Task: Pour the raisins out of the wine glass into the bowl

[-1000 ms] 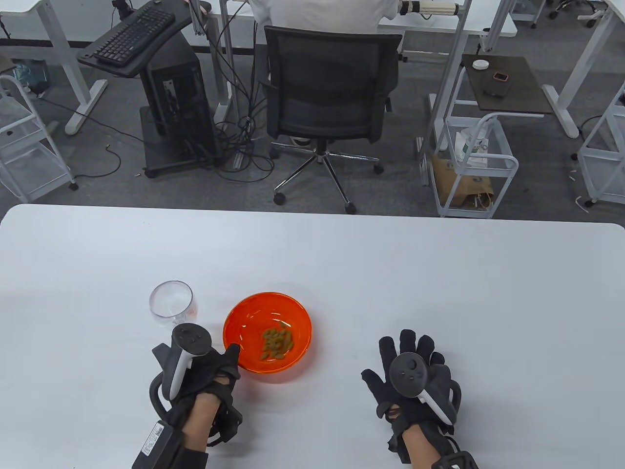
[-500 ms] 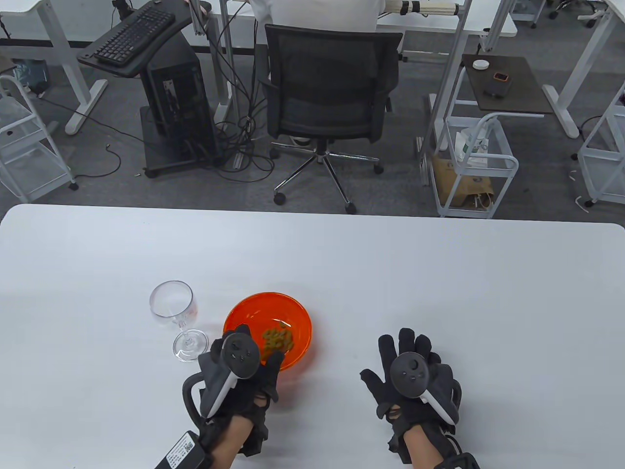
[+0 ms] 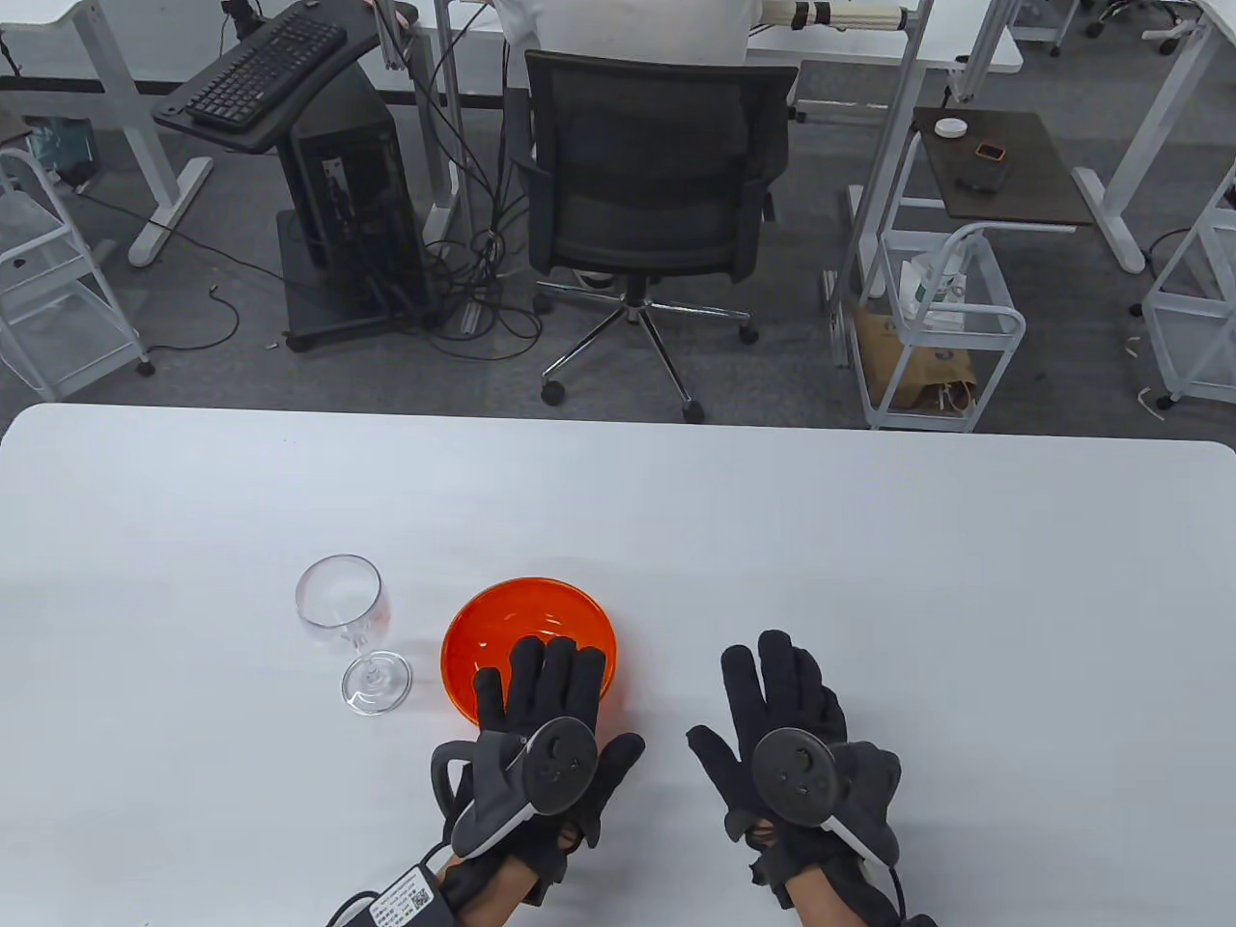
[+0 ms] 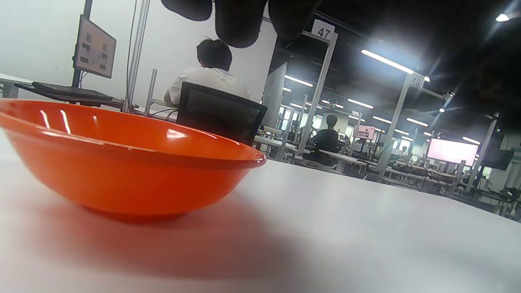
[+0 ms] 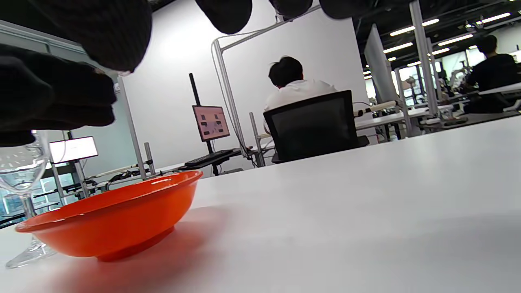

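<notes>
An empty clear wine glass (image 3: 340,608) stands upright on the white table, left of the orange bowl (image 3: 502,613). The bowl also shows in the left wrist view (image 4: 122,162) and the right wrist view (image 5: 114,219), where the glass (image 5: 22,175) stands behind it. My left hand (image 3: 541,705) is open, palm down, fingers spread over the near part of the bowl and hiding the raisins. My right hand (image 3: 782,705) is open and flat on the table, right of the bowl. Neither hand holds anything.
The white table (image 3: 869,541) stretches wide behind and to the right of the bowl. Beyond its far edge stand an office chair (image 3: 657,183) with a seated person, desks and carts.
My left hand let go of the wine glass stem, moved right and opened flat over the bowl's near side. My right hand shifted slightly left and forward. The glass stays upright.
</notes>
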{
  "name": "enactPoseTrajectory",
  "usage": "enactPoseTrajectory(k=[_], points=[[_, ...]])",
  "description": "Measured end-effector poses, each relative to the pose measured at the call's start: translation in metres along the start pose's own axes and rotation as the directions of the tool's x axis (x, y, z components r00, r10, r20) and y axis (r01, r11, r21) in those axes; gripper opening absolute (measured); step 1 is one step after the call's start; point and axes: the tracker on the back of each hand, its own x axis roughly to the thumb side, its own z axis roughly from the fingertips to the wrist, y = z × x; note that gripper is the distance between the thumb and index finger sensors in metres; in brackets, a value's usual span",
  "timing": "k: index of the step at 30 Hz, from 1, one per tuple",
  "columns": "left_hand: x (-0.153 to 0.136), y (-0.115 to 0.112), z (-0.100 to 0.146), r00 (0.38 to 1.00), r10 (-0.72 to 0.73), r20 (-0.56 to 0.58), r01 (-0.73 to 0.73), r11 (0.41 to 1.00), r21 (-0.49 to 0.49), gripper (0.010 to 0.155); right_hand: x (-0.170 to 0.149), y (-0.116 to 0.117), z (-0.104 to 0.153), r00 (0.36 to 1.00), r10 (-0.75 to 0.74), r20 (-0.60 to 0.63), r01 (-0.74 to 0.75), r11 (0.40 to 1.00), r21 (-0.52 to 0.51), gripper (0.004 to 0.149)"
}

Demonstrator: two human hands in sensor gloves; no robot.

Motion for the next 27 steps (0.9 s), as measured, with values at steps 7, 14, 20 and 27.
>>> enactPoseTrajectory(k=[7,14,20,27], points=[[-0.001,-0.008,-0.002,1.0,0.006,-0.029,-0.007,0.999,-0.035,0.085,0.003,0.006,0.005,1.0,0.015,-0.02,-0.014,0.998,0.068,0.082],[-0.006,-0.007,-0.001,0.998,0.03,-0.055,-0.032,0.999,-0.038,0.083,0.0,0.01,0.005,0.999,-0.018,-0.05,0.023,0.995,0.1,0.084],[-0.005,-0.006,0.0,0.998,0.03,-0.059,-0.033,0.999,-0.042,0.083,0.001,0.015,0.004,0.998,-0.024,-0.054,0.031,0.991,0.128,0.084],[-0.005,-0.007,0.0,0.997,0.032,-0.065,-0.035,0.998,-0.052,0.082,0.001,0.016,0.004,0.998,-0.035,-0.053,0.043,0.989,0.14,0.084]])
